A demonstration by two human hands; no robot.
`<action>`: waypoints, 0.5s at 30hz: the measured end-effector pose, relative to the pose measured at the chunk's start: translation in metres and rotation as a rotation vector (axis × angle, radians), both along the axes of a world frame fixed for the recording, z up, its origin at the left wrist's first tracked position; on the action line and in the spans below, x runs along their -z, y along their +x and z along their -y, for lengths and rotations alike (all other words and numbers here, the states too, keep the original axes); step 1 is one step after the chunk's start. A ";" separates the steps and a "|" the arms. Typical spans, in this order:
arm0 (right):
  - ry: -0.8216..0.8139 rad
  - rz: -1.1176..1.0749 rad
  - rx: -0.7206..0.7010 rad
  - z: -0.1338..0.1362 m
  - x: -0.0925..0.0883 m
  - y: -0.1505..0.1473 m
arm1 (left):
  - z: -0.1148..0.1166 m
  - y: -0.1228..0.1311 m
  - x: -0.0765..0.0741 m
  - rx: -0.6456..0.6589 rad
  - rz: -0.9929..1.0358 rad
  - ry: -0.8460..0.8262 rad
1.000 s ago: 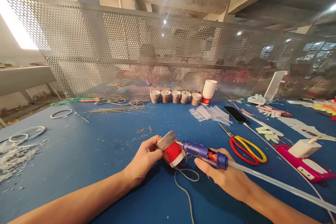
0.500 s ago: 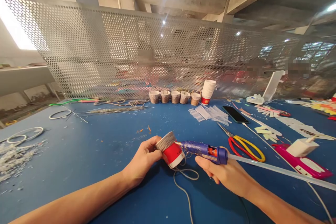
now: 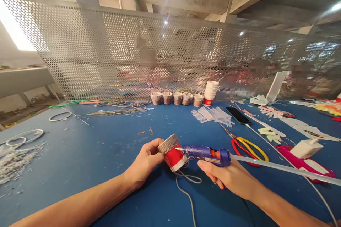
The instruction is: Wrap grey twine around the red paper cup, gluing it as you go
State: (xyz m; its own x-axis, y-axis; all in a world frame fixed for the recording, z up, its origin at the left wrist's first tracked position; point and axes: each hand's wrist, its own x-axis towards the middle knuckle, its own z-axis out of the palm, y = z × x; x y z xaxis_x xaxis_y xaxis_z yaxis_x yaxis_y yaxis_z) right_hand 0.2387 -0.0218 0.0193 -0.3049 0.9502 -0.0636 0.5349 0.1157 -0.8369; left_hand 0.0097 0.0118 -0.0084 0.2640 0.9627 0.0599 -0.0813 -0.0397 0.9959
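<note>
My left hand [image 3: 145,161] grips a red and white paper cup [image 3: 175,159], tilted on its side above the table. Grey cord [image 3: 168,144] is wound in several rows around one end of the cup, and its loose tail [image 3: 190,198] loops down onto the table. In my right hand [image 3: 230,177] is a blue hot glue gun [image 3: 205,153], with a long clear glue stick [image 3: 282,169] sticking out of its back. The gun's nozzle points left and is at the cup's red side, by the edge of the wound cord; whether it touches I cannot tell.
Red-and-yellow-handled pliers [image 3: 249,149] lie beyond my right hand, near a phone [image 3: 238,116] and a pink power strip [image 3: 306,163]. Several small cord-wrapped cups [image 3: 178,98] and a paper cup stack [image 3: 211,93] line the perforated metal screen [image 3: 112,53]. White scraps [image 3: 18,159] lie left.
The glue gun's nozzle has shifted slightly left and down along the edge of the wound cord. Both hands keep their holds, and the cup has barely moved.
</note>
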 end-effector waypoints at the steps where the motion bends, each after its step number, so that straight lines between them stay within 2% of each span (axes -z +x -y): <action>1: -0.003 -0.006 0.003 0.000 0.000 0.001 | 0.000 0.000 0.000 -0.005 0.001 -0.002; 7: -0.016 -0.036 0.017 -0.004 -0.007 0.007 | 0.000 -0.001 -0.001 -0.013 0.001 -0.006; 11: 0.015 -0.080 0.025 -0.004 -0.005 0.006 | 0.000 -0.001 0.001 -0.021 -0.022 0.008; 15: 0.127 -0.217 0.200 -0.008 0.004 -0.006 | 0.003 0.001 0.000 -0.008 -0.040 0.068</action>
